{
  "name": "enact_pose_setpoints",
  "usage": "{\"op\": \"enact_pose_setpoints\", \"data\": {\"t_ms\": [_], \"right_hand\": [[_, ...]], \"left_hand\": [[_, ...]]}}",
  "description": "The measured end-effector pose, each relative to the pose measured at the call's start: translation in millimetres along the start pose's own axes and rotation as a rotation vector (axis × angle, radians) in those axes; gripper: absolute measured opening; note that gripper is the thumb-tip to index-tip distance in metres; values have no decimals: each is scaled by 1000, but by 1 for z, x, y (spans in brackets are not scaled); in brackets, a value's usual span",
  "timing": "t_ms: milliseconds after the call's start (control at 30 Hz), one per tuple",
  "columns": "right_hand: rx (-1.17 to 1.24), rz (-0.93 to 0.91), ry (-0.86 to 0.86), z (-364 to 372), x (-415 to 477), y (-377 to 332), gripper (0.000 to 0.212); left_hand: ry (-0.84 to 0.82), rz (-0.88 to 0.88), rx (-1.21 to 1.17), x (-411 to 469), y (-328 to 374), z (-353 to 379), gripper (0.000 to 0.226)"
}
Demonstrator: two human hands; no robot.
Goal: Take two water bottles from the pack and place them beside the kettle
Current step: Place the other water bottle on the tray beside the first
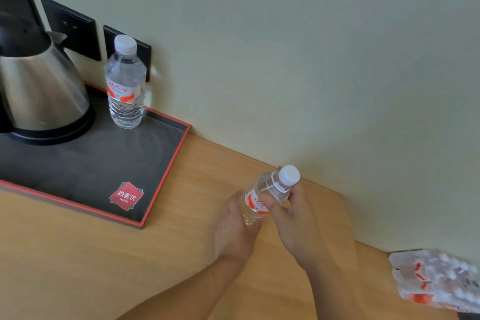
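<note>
At nine o'clock a steel kettle (41,86) stands on a black red-edged tray (145,153), a water bottle (125,83) upright just beside it. Toward five o'clock, the left hand (235,228) and right hand (296,223) both grasp a second tilted bottle (267,193) above the wooden counter (78,267). The bottle pack (439,280) lies at four o'clock.

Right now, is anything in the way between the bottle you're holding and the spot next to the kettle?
Nothing visible blocks it. Both hands, left and right, hold the bottle above bare desk. The tray has only a low rim, and there is free space in front of the first bottle beside the kettle.
</note>
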State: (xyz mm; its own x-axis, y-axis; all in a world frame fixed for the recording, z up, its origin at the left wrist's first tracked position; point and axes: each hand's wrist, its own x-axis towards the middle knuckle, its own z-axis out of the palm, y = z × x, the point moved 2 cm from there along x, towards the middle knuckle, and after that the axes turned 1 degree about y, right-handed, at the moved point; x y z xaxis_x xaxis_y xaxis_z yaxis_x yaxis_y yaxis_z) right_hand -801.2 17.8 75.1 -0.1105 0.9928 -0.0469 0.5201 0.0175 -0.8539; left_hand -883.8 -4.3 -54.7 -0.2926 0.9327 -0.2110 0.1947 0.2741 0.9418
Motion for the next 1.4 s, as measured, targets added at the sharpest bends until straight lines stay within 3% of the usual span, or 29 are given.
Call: {"op": "enact_pose_setpoints", "data": {"t_ms": [267, 433, 667, 967, 1400], "right_hand": [[-18, -99, 31, 23, 28, -38, 31], [-8, -236, 30, 65, 60, -96, 35], [1, -340, 15, 141, 121, -136, 30], [-51, -317, -17, 189, 149, -110, 29], [-128, -355, -5, 198, 157, -107, 32]], "left_hand": [[-22, 104, 48, 21, 19, -64, 61], [160, 196, 215, 57, 37, -141, 68], [281, 214, 229, 117, 25, -212, 67], [260, 151, 133, 150, -17, -212, 63], [298, 180, 68, 170, -28, -206, 72]]}}
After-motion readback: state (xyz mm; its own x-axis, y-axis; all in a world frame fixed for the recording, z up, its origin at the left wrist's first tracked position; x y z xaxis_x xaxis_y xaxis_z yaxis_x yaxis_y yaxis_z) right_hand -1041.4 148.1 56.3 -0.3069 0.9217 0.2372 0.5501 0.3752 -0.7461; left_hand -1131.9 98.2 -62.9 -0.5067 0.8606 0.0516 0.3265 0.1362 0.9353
